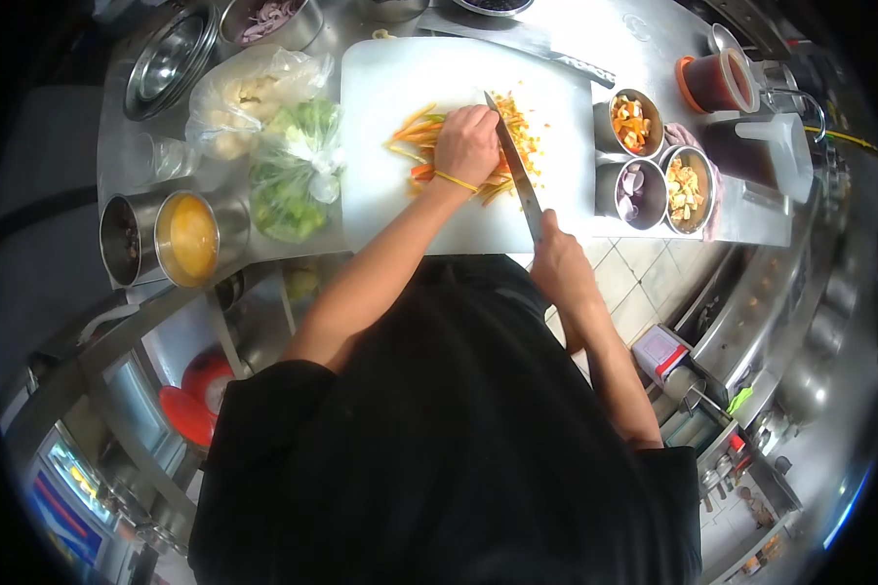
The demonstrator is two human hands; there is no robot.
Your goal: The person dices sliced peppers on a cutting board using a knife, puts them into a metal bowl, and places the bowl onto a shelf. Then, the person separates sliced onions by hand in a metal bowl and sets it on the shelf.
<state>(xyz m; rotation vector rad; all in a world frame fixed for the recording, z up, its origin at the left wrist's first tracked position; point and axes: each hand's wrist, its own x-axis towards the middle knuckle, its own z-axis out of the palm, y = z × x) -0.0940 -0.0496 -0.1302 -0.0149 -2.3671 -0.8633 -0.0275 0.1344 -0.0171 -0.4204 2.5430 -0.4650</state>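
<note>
My right hand [562, 261] is wrapped round the handle of a long kitchen knife [520, 175]. Its blade points away from me over a white cutting board [380, 83], along the right side of my left hand [467, 146]. That left hand, with a yellow band at the wrist, is closed with curled fingers pressing down on orange and yellow vegetable strips [415, 135], which look like bell pepper. Some strips stick out on its left and below it. Small diced bits [522, 122] lie scattered to the right of the blade. The fingertips are partly hidden.
Left of the board lie a plastic bag of green leaves [293, 180] and a bag of pale pieces [249, 93]. A metal pot of yellow liquid [187, 239] stands near the edge. On the right are metal cups of chopped food [688, 190] and a brown-filled pitcher [756, 156].
</note>
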